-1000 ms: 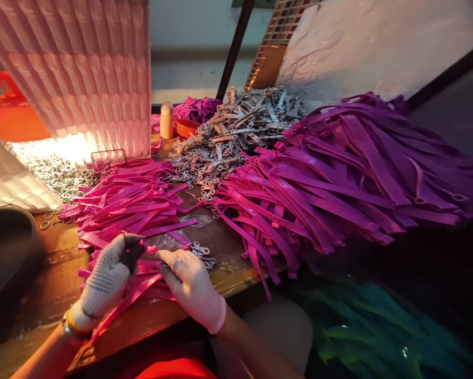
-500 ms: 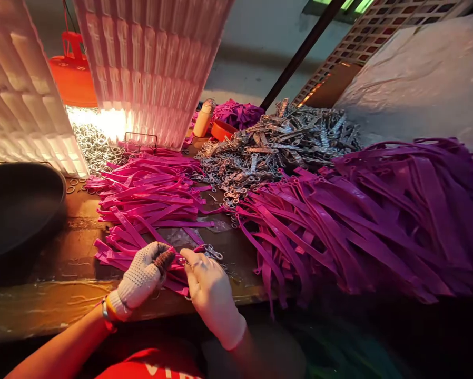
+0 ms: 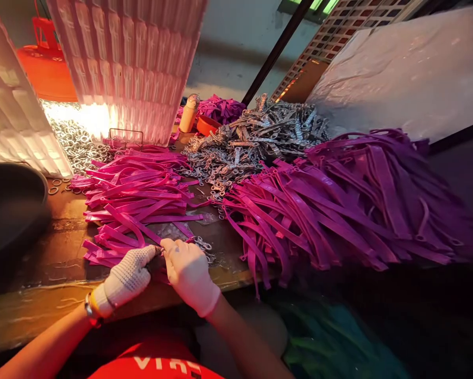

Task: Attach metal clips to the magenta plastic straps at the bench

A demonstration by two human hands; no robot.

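Note:
My left hand (image 3: 128,279), in a dotted white knit glove with a dark fingertip, is closed in a pinch at the table's front edge. Fingertip to fingertip with it, my right hand (image 3: 189,273), in a smooth pale glove, is closed too. Between them is the end of a purple strap, mostly hidden by the fingers; a small shiny bit shows at the pinch. Just behind my right hand lie a few metal clips (image 3: 204,246). Beyond my left hand, pink-lit purple straps (image 3: 137,184) lie in a loose stack on the wooden table (image 3: 62,268).
A large heap of purple straps (image 3: 299,210) overhangs the front edge at right. Behind it rises a pile of metal clips (image 3: 256,137). At left are a black pan (image 3: 11,210), metal rings (image 3: 76,142), a red lamp (image 3: 47,68) and ribbed plastic panels (image 3: 129,63).
My view has swung to the right, so everything sits further left. The fingertips have drawn closer, and the strap end visible between them before is now mostly covered.

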